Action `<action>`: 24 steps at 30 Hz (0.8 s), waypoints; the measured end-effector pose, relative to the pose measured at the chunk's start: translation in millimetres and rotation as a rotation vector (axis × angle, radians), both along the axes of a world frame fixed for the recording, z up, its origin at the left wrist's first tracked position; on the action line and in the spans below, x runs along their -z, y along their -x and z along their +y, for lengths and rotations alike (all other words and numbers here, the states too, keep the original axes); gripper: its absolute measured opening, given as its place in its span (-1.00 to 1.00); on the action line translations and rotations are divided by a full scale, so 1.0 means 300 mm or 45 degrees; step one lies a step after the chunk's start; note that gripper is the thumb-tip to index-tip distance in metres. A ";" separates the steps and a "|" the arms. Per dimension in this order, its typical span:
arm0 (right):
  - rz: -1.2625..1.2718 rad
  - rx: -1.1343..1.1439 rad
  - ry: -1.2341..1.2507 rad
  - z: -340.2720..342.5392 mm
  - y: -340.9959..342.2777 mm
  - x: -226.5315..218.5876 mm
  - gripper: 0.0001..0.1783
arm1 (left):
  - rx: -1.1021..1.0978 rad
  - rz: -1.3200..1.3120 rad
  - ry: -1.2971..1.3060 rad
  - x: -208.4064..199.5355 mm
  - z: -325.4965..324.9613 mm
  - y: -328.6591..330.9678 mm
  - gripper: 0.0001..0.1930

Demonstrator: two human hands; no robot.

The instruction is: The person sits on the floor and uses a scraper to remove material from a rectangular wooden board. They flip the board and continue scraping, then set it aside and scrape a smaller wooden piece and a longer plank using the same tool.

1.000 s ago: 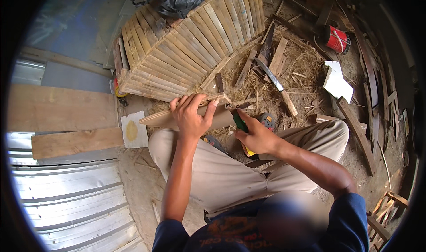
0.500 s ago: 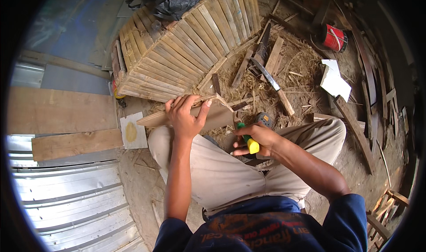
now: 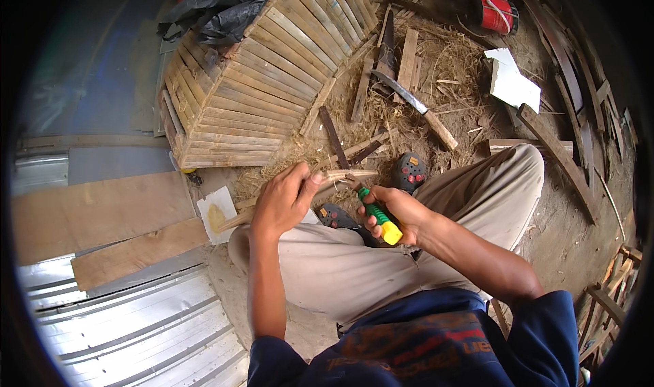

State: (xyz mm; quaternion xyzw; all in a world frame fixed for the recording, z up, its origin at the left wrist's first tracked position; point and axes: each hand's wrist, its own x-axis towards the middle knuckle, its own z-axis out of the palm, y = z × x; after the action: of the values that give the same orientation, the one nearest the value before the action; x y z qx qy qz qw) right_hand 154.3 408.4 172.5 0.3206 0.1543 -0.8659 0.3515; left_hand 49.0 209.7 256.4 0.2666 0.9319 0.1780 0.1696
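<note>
My left hand (image 3: pixel 281 198) grips a pale wooden board (image 3: pixel 340 174), now seen nearly edge-on, its surface mostly out of sight. The board's other end sticks out past my wrist, above my left knee. My right hand (image 3: pixel 402 213) is wrapped round the green grip with a yellow end of a hand tool (image 3: pixel 379 213). Its brownish head meets the board's right end; too little of it shows to tell the kind. Between my crossed legs and beyond the board show two dark clogs (image 3: pixel 410 172).
A slatted wooden structure (image 3: pixel 266 81) with black plastic (image 3: pixel 225 9) on top stands ahead. A long-bladed knife (image 3: pixel 415 101) lies among shavings and dark wood strips. A red can (image 3: pixel 497 14) and white scrap (image 3: pixel 514 81) lie far right; boards (image 3: pixel 102 210) and corrugated metal (image 3: pixel 143 319) lie left.
The board has turned from showing its broad face to nearly edge-on. My left hand has lowered slightly, and the tool's head has moved left against the board's end. The view has shifted.
</note>
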 end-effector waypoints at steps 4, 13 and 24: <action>-0.171 0.009 0.118 0.017 -0.069 -0.025 -0.86 | 0.067 -0.228 -0.020 -0.016 0.005 -0.074 -0.60; 0.048 -0.146 -0.347 -0.027 -0.224 -0.084 -0.72 | 0.027 -0.090 -0.034 0.043 -0.010 -0.270 -0.55; 0.288 -0.501 -0.512 0.032 -0.205 -0.078 -0.57 | -0.147 -0.011 -0.164 0.065 -0.036 -0.294 -0.51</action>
State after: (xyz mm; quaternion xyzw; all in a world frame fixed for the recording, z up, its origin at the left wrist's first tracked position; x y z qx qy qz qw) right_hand 215.9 418.1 195.9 0.2492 0.4198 -0.7636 0.4225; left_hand 137.1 198.9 236.7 0.2222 0.9316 0.2483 0.1455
